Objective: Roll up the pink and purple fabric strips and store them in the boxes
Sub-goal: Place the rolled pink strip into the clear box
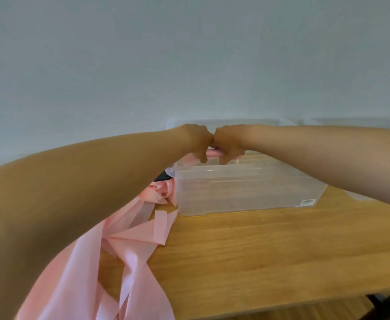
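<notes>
- We see a pink roll (pixel 213 153), a small tight cylinder of pink fabric, held up just above the open top of a clear box (pixel 247 190); only a short stretch of it shows between the two fists.
- Loose pink strips (pixel 129 232) trail from the left side of the box down toward the near left corner of the tabletop (pixel 270 250), flat ribbons crossed and folded over each other, some creased, some paler and half see-through.
- We spot no purple fabric in this view.
- Clear box: translucent plastic, rectangular, ribbed walls, small label low on its right front corner; it sits toward the far edge of the tabletop. We can't tell what is inside.
- Left hand (pixel 197 142): fingers curled down tight around the left end of the pink roll, knuckles up.
- Right hand (pixel 228 144): same fist grip on the right end of the roll; the two hands touch knuckle to knuckle.
- Both bare forearms reach in from the near side, left one large and blurred in the foreground.
- A dark object (pixel 164 176) peeks out by the box's left side, too hidden for us to name.
- Tabletop is light wood grain; its near right edge shows, with more wood and something dark below.
- Behind it, a plain pale blue-grey wall (pixel 189 54).
</notes>
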Available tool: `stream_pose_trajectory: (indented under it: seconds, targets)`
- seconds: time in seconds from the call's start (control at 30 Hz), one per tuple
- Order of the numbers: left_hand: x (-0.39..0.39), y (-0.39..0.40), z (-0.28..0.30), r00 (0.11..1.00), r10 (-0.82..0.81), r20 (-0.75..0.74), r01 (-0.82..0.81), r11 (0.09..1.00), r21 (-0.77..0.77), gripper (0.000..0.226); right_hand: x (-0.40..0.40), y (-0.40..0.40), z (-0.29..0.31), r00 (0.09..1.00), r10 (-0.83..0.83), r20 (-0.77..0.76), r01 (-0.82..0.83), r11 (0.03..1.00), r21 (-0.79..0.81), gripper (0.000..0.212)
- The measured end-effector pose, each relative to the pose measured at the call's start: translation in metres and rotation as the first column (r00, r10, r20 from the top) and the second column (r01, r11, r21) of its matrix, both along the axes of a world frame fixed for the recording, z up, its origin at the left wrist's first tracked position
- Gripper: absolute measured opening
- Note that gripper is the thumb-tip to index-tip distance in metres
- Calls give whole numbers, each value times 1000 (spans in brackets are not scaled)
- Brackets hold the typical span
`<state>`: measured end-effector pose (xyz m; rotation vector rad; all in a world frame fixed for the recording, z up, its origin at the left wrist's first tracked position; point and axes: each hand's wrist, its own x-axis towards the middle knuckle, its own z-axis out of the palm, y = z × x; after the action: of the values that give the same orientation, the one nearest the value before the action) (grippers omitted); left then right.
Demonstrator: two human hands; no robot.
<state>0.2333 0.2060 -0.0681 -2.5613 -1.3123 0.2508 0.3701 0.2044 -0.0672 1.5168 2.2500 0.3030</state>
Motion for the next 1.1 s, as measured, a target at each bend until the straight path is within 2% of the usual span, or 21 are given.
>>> stream_pose_trajectory:
  seconds: [0.2, 0.33, 0.47, 0.63, 0.8, 0.93, 1.0, 1.1]
  targets:
    - [-2, 21, -6, 988, 150, -27, -152, 975, -159, 27, -7, 21, -24, 996, 76, 42, -78, 995, 59, 14]
    - [-3, 27, -3, 989, 143, 35, -139, 986, -91, 28, -9, 36, -33, 993, 100, -57, -92, 986, 139, 22]
    - [-1, 32, -10, 973, 230, 14, -225, 963, -147, 28, -6, 43, -50, 984, 89, -156, -55, 977, 208, 20]
    - [0, 40, -14, 957, 286, -40, -287, 927, -242, 28, -11, 42, -50, 980, 57, -191, -24, 985, 172, 32]
    - [-1, 47, -15, 942, 318, -109, -336, 892, -302, 30, -13, 40, -42, 980, -116, -160, 128, 989, 69, 33]
    - [-3, 44, -12, 944, 304, -128, -329, 902, -280, 26, -19, 37, -36, 966, -199, -163, 191, 980, -64, 36]
    - [-5, 42, -11, 949, 290, -126, -313, 914, -256, 26, -20, 33, -32, 974, -196, -113, 189, 979, -76, 31]
    - [-7, 29, -6, 961, 249, -122, -269, 945, -188, 26, -25, 22, -19, 972, -228, -50, 218, 965, -144, 39]
